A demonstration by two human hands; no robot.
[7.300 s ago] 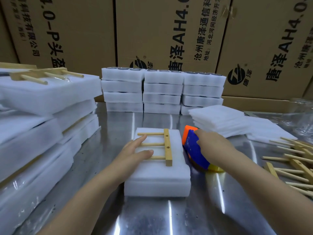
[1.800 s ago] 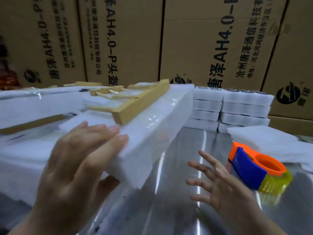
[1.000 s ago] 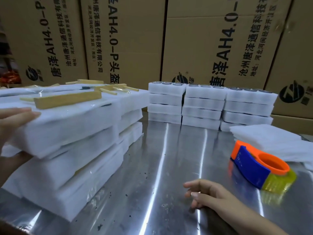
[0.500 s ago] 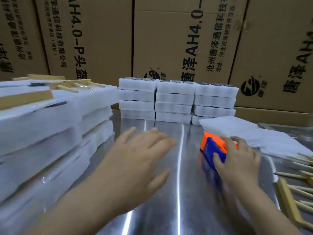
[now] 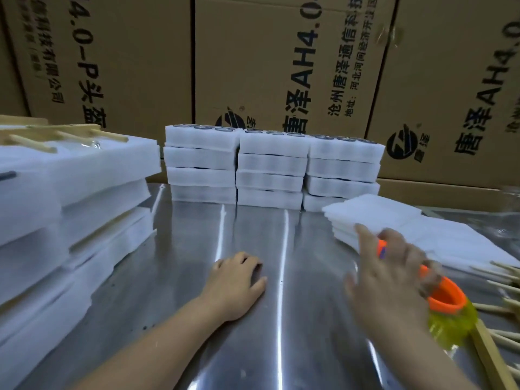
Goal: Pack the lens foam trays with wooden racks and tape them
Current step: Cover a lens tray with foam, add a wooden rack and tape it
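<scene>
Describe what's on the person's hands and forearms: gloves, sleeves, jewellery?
Nothing worn shows. The left hand and right hand have no gloves, rings or watch, and the forearms are sleeveless to the frame edge. Blur on the right hand hides fine detail.

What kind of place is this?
Probably a factory packing station: printed brown cardboard cartons stacked behind, white foam lens trays piled on a shiny steel table, an orange-and-blue tape dispenser nearby.

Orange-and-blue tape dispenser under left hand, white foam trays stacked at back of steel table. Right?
No, wrong hand. Head view shows the orange-and-blue tape dispenser under the right hand; the white foam trays are stacked at the back of the steel table.
</scene>
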